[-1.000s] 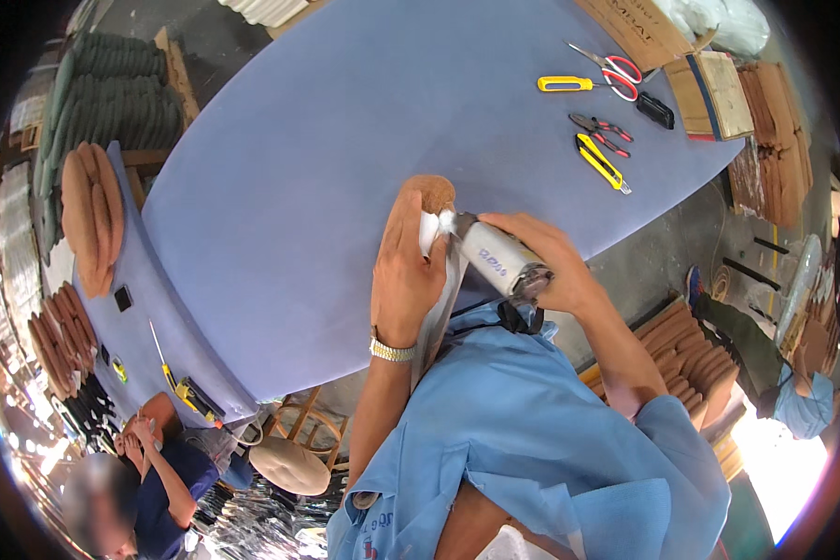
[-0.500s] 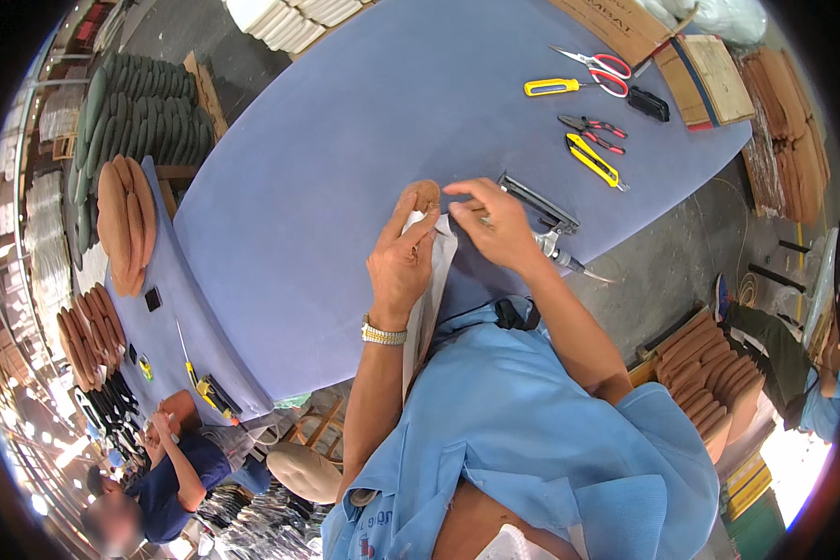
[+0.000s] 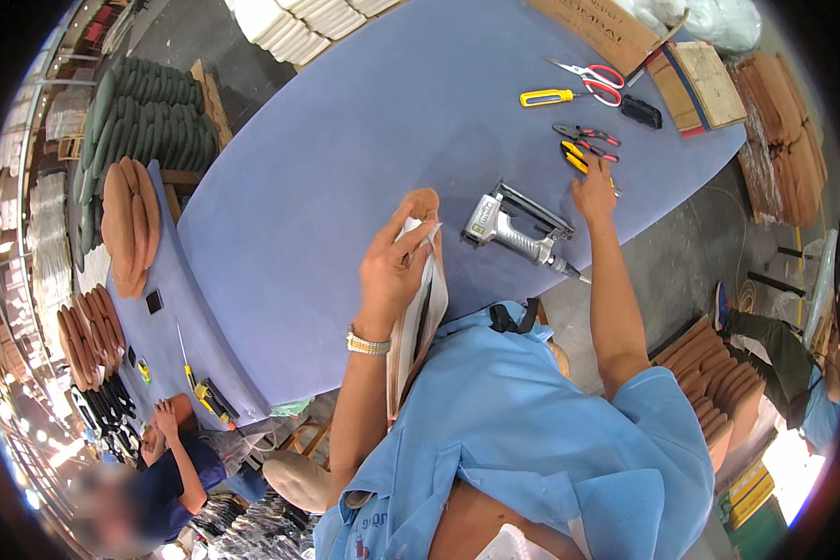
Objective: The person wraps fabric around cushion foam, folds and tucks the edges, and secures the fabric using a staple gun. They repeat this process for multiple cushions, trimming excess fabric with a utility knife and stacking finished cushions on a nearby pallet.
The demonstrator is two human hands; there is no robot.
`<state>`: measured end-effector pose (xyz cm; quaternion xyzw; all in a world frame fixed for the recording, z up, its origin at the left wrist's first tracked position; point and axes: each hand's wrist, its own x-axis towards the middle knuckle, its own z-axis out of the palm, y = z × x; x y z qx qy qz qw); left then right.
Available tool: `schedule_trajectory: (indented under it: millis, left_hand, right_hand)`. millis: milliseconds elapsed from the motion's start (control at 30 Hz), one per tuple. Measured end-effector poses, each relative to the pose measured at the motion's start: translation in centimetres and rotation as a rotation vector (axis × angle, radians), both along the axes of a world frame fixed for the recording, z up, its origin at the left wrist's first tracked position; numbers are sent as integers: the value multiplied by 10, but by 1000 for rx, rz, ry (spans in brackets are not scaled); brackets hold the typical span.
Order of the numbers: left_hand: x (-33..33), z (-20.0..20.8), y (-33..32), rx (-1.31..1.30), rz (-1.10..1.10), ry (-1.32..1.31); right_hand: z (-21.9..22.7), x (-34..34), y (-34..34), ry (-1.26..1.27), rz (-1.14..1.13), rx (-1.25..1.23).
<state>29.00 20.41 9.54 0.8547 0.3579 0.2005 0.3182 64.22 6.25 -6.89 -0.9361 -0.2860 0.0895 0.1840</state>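
Note:
My left hand, with a watch at the wrist, pinches a long narrow brown upholstered piece with white fabric along its edge. The piece's rounded end points away from me; its other end runs down against my shirt. Over to the right, my right hand has its fingers around a yellow utility knife lying on the blue table. The fingers hide the knife's middle. A silver staple gun lies between my hands, its hose fitting toward me.
Beyond the knife are red-handled pliers, a yellow screwdriver, scissors and a black block. A cardboard box stands at the far edge of the blue table. Brown cushions stand left; a co-worker sits lower left.
My right hand has left the brown piece and moved right onto the utility knife. That uncovers the staple gun. My left hand still holds the piece, slightly nearer to me.

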Motion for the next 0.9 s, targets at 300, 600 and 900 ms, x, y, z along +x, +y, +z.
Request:
schedule_trajectory:
  millis: [300, 600, 900]
  left_hand:
    - [5, 69, 13, -656, 288, -416]
    - [17, 63, 26, -1475, 156, -764]
    - [-18, 44, 14, -1072, 357, -989]
  right_hand:
    - [42, -1, 23, 34, 235, 247]
    - [223, -161, 97, 94, 1034, 621]
    - [176, -187, 82, 347, 606, 727]
